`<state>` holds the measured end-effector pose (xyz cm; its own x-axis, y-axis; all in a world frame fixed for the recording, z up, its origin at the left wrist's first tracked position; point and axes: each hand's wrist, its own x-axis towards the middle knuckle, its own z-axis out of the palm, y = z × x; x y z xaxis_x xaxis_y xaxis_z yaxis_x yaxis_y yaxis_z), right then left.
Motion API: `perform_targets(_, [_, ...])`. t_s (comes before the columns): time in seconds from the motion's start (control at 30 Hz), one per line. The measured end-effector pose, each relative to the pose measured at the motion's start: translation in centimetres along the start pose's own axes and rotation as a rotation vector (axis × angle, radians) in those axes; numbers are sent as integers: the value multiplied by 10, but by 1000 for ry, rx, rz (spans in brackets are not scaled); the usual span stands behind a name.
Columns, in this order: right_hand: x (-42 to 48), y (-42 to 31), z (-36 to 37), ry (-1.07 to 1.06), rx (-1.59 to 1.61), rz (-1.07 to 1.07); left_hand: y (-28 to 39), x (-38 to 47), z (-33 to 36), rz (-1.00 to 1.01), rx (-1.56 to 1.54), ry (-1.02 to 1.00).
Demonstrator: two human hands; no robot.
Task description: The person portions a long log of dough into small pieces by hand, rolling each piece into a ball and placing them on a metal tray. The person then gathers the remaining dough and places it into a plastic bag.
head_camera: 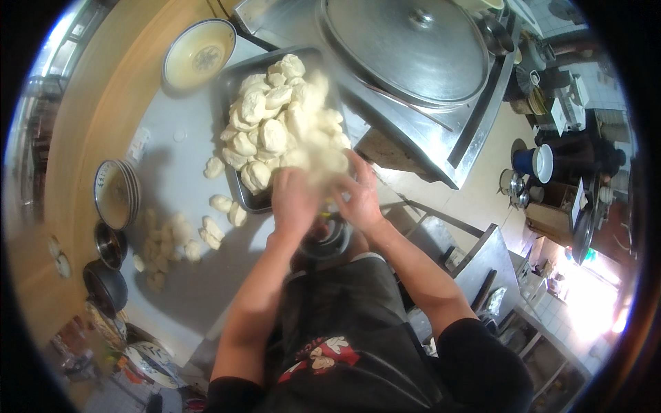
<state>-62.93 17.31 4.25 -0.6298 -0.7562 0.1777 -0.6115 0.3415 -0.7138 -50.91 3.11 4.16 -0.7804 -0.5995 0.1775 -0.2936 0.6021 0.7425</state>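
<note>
A heap of pale dough pieces fills a rectangular metal tray in front of me. My left hand is at the tray's near edge, its fingers bent down against the heap. At the near right corner is my right hand, with thumb and forefinger bent toward each other. A hazy blur covers the fingertips and the dough between my hands, so whether either hand grips a piece is hidden. Loose dough pieces lie left of the tray on the white work surface, with smaller dough lumps beyond them.
A wide round metal lid with a knob covers the steel counter at upper right, a thin stick beside it. A large bowl stands beyond the tray. Stacked bowls and a dark bowl line the left edge.
</note>
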Motion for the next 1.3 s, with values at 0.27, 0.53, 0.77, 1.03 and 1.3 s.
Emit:
perform_targets(0.27, [7, -40, -20, -116, 623, 216, 36, -11, -45, -399, -823, 81])
perform_targets(0.53, [17, -93, -50, -142, 960, 321, 61, -14, -78, -512, -1109, -32])
perform_targets(0.77, [25, -103, -59, 114, 487, -59, 85, -8, -94, -592, -1324, 28])
perform_targets(1.03, [23, -113, -66, 140, 373, -243, 98, -14, -90, -517, -1196, 137])
perform_targets(1.3, [26, -121, -76, 125, 336, -194, 100, -14, -90, -359, -933, 124])
